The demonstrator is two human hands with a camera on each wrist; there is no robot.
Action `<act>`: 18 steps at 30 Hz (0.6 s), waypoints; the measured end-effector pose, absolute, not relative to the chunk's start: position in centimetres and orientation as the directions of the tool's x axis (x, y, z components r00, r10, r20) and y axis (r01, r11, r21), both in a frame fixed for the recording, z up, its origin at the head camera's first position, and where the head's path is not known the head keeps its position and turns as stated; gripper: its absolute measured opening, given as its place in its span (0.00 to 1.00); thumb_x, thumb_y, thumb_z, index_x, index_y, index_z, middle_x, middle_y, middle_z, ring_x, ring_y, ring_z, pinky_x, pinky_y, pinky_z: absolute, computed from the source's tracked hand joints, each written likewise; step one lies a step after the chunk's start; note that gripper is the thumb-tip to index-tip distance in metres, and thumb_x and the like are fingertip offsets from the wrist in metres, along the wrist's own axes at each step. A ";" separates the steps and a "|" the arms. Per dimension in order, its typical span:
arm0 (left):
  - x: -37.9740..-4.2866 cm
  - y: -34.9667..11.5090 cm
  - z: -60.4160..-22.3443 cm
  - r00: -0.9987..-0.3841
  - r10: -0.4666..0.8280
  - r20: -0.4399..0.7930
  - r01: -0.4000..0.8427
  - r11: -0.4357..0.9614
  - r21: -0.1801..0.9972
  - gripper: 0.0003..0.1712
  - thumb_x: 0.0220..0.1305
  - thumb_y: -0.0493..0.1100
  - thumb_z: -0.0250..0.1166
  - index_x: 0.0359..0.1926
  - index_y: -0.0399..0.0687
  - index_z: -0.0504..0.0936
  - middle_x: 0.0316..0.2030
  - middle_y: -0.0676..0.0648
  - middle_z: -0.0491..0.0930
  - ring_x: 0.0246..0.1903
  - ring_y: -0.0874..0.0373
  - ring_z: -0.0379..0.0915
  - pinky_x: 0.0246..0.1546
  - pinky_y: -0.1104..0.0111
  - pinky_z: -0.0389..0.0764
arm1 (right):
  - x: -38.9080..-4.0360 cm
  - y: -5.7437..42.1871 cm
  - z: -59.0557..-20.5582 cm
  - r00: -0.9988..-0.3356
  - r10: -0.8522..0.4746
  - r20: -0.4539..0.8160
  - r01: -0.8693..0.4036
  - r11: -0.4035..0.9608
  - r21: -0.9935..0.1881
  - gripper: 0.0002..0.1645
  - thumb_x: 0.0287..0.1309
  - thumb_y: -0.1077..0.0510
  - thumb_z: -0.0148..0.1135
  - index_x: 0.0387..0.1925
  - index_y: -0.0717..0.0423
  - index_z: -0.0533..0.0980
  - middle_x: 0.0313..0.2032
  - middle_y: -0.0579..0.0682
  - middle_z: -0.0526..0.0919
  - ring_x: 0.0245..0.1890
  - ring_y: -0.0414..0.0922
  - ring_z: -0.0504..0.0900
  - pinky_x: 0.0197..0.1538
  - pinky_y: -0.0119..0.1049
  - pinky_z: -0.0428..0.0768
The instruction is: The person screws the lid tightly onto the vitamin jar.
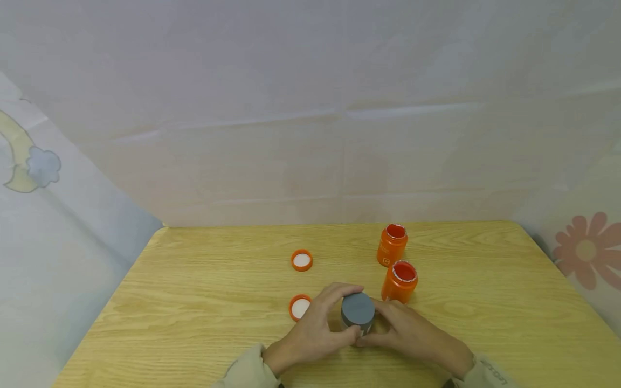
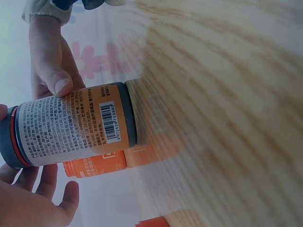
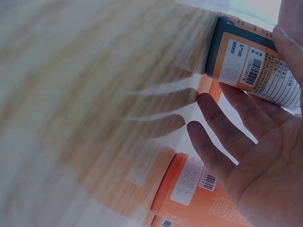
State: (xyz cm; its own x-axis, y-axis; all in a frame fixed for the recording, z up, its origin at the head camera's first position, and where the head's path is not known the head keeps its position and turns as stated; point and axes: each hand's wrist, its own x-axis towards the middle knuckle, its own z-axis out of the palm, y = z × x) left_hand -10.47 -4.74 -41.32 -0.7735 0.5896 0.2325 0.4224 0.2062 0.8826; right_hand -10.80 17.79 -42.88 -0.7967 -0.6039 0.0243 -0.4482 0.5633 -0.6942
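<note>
Between the two hands a dark grey jar [image 2: 75, 123] with an orange and white printed label stands upright on the table. Its flat grey lid [image 1: 358, 309] faces up. My left hand [image 1: 317, 328] holds the lid from the left, thumb in front and fingers behind. The jar's body is gripped by my right hand [image 1: 412, 331], whose thumb presses on the label in the left wrist view. In the right wrist view, the lower fingers of the right hand [image 3: 260, 165] spread away from the jar [image 3: 255, 61], close over the tabletop.
Two open orange bottles [image 1: 392, 245] [image 1: 400, 282] with torn foil at their mouths stand behind the right hand. Two orange caps [image 1: 302, 260] [image 1: 299, 307] lie with white insides up, the nearer one partly behind the left hand. The wooden table [image 1: 204, 302] meets a white cloth backdrop [image 1: 271, 161].
</note>
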 end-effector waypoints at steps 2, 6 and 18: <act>-10.5 -4.7 -41.3 -0.770 0.594 0.233 0.425 0.205 0.882 0.35 0.62 0.40 0.67 0.69 0.62 0.67 0.64 0.54 0.72 0.63 0.61 0.65 0.67 0.59 0.68 | -10.8 17.8 -42.9 -0.798 -0.602 0.024 -0.449 0.568 -0.690 0.30 0.57 0.30 0.62 0.57 0.37 0.76 0.49 0.29 0.84 0.50 0.29 0.79 0.58 0.42 0.80; -10.5 -4.8 -41.4 -0.778 0.588 0.221 0.419 0.224 0.880 0.36 0.63 0.47 0.68 0.70 0.63 0.64 0.64 0.56 0.70 0.62 0.62 0.65 0.66 0.59 0.68 | -10.8 17.9 -42.8 -0.815 -0.580 -0.005 -0.432 0.613 -0.662 0.34 0.57 0.30 0.61 0.59 0.43 0.76 0.49 0.32 0.84 0.49 0.30 0.79 0.56 0.41 0.81; -10.5 -4.7 -41.4 -0.817 0.538 0.208 0.405 0.280 0.870 0.31 0.60 0.53 0.71 0.60 0.57 0.68 0.56 0.56 0.71 0.55 0.64 0.66 0.58 0.64 0.70 | -10.9 17.9 -42.7 -0.809 -0.588 -0.024 -0.421 0.607 -0.674 0.38 0.58 0.30 0.61 0.63 0.46 0.74 0.54 0.36 0.84 0.52 0.32 0.79 0.58 0.50 0.80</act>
